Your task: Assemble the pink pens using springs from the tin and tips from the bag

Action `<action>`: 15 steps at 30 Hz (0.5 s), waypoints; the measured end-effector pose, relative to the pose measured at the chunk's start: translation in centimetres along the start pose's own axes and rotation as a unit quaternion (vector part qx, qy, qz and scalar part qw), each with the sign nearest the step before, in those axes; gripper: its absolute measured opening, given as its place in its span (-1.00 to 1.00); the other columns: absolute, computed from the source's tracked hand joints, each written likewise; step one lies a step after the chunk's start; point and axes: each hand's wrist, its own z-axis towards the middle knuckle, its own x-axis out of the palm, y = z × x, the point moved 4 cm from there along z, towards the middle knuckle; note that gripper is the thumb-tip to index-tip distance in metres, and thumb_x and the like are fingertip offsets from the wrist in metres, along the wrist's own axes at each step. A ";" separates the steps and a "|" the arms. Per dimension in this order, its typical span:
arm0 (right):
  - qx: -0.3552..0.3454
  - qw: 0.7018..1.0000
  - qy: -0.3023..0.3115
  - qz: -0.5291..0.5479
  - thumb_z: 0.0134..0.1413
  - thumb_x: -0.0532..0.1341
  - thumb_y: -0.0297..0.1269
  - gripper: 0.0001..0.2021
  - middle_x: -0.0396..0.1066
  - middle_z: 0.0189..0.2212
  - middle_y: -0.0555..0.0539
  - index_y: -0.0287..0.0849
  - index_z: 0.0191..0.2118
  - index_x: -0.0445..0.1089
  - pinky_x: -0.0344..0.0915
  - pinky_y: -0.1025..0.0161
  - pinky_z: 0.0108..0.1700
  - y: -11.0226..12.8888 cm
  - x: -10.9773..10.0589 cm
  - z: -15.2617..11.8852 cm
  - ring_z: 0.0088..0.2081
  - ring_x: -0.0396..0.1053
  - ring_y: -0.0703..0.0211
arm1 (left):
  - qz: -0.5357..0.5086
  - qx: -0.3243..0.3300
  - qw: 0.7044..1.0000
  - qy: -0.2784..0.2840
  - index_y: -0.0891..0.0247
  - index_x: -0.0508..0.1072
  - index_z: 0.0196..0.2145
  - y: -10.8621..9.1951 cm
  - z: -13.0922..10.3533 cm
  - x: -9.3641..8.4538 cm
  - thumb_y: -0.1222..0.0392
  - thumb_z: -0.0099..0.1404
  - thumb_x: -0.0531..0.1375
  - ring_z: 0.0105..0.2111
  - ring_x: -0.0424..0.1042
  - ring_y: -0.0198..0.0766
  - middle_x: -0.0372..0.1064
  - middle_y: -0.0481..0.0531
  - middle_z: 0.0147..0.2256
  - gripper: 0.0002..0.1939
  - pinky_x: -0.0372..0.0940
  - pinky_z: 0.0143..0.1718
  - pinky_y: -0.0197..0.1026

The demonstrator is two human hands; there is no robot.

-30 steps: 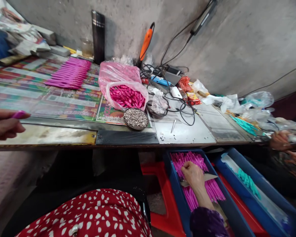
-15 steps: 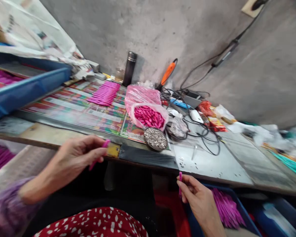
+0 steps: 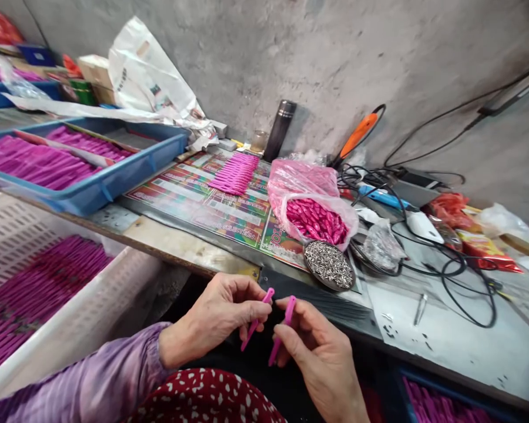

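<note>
My left hand (image 3: 218,317) pinches a slim magenta plastic strip (image 3: 249,336) with a small hole at its top end. A second magenta strip (image 3: 278,341) is gripped between the thumb and fingers of my right hand (image 3: 321,346). Both strips are tilted and nearly parallel, with a small gap between them, just in front of the table edge. Beyond my hands, a dish holds tiny silver metal pins (image 3: 329,264). Behind it, a pink plastic bag (image 3: 302,176) lies open, showing shiny magenta pieces (image 3: 316,221). Similar magenta strips (image 3: 235,174) lie in a row on the patterned sheet.
A blue tray (image 3: 132,179) of magenta strips stands at the left, above a white basket (image 3: 110,282) filled with more. A dark flask (image 3: 280,130), an orange-handled tool (image 3: 358,135) and tangled black cables (image 3: 456,267) are along the back and right. Another bin of magenta strips (image 3: 441,405) sits lower right.
My hands have come together from far apart, each still holding a magenta strip. The view has turned left, bringing more of the blue tray and white basket into sight.
</note>
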 end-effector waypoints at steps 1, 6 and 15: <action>-0.002 1.000 0.004 0.006 0.14 0.38 -0.04 -0.62 0.49 -0.45 0.00 -0.15 -0.01 0.52 0.42 0.37 -0.54 0.0 0.4 0.1 -0.54 0.39 0.26 | -0.002 0.001 1.000 0.002 0.40 0.51 -0.37 0.1 0.0 0.0 -0.01 0.13 0.38 -0.64 0.30 -0.45 0.41 -0.03 -0.55 -0.64 0.23 -0.60 -0.41; -0.026 0.999 0.027 -0.006 0.18 0.36 -0.07 -0.62 0.61 -0.29 -0.10 -0.11 0.05 0.52 0.51 0.31 -0.47 0.1 1.7 0.0 -0.45 0.52 0.15 | -0.017 0.005 1.000 -0.008 0.41 0.51 -0.40 0.6 -0.1 0.0 0.01 0.12 0.39 -0.62 0.31 -0.43 0.38 -0.03 -0.56 -0.65 0.24 -0.57 -0.38; -0.028 0.999 -0.001 -0.019 0.16 0.37 -0.05 -0.66 0.59 -0.41 -0.02 -0.05 0.01 0.54 0.47 0.33 -0.51 0.2 2.0 -0.4 -0.52 0.49 0.18 | -0.061 -0.002 0.998 0.007 0.39 0.50 -0.40 1.5 -0.1 0.4 0.01 0.14 0.41 -0.63 0.36 -0.39 0.40 -0.01 -0.57 -0.66 0.27 -0.55 -0.36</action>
